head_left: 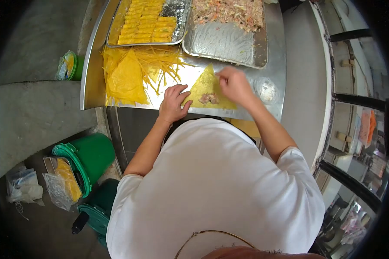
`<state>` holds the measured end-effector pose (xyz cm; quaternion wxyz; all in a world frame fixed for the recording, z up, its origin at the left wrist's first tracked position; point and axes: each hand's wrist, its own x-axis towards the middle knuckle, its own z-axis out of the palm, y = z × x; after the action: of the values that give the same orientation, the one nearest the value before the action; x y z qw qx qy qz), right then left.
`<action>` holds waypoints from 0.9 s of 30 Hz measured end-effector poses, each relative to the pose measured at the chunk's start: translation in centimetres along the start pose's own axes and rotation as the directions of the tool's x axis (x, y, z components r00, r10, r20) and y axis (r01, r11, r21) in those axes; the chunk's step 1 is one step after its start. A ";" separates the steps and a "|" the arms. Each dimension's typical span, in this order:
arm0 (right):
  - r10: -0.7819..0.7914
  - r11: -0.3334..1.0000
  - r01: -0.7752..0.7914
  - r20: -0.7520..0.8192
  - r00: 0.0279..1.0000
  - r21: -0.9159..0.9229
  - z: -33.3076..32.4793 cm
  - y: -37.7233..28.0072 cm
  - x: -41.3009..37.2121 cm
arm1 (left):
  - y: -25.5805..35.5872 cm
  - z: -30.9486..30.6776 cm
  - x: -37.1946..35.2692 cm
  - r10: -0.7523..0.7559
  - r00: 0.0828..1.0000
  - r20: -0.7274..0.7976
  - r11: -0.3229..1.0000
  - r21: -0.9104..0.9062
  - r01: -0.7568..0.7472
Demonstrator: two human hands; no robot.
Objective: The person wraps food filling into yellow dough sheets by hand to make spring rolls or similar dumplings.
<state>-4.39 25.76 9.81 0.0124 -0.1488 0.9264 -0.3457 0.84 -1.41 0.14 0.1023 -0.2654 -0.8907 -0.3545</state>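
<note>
A yellow triangular wrapper sheet (205, 88) lies on the metal table (93, 77) in front of me, with a small lump of filling (208, 99) on it. My left hand (173, 103) rests flat on the wrapper's left edge, fingers spread. My right hand (234, 84) pinches the wrapper's upper right edge, fingers closed on it.
A stack of yellow wrappers and loose strips (129, 77) lies at the left. Behind stand a tray of finished yellow rolls (145, 23) and a tray of shredded filling (229, 13). A small bowl (267, 90) sits at the right. Green buckets (88, 157) stand on the floor at the left.
</note>
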 end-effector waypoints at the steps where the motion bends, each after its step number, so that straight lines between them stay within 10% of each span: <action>1: 0.044 0.997 -0.037 -0.102 0.994 0.069 -1.4 -0.3 1.9 | 0.1 0.0 0.1 0.005 1.000 -0.008 1.000 0.001 -0.005; 16: 0.182 0.719 -0.075 0.082 0.980 -0.691 2.4 12.7 24.4 | -0.6 0.1 0.1 0.011 1.000 0.007 1.000 0.007 -0.011; 20: 0.177 0.748 -0.060 0.112 0.978 -0.661 0.3 11.8 24.8 | -0.7 0.2 0.1 0.010 1.000 -0.005 1.000 -0.011 -0.010; 25: 0.382 0.886 -0.429 0.245 0.891 0.178 -1.7 15.5 26.3 | -0.8 0.1 0.2 0.016 1.000 -0.021 1.000 -0.026 -0.016; 27: 0.311 0.950 -0.307 0.106 0.944 -0.051 -1.4 14.3 25.3 | -0.7 0.0 0.3 0.011 1.000 -0.022 0.999 -0.030 -0.012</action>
<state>-32.53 29.72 3.63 0.1163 -0.0212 0.9417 -0.3149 0.22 -1.77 -0.17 0.1102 -0.2682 -0.8826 -0.3700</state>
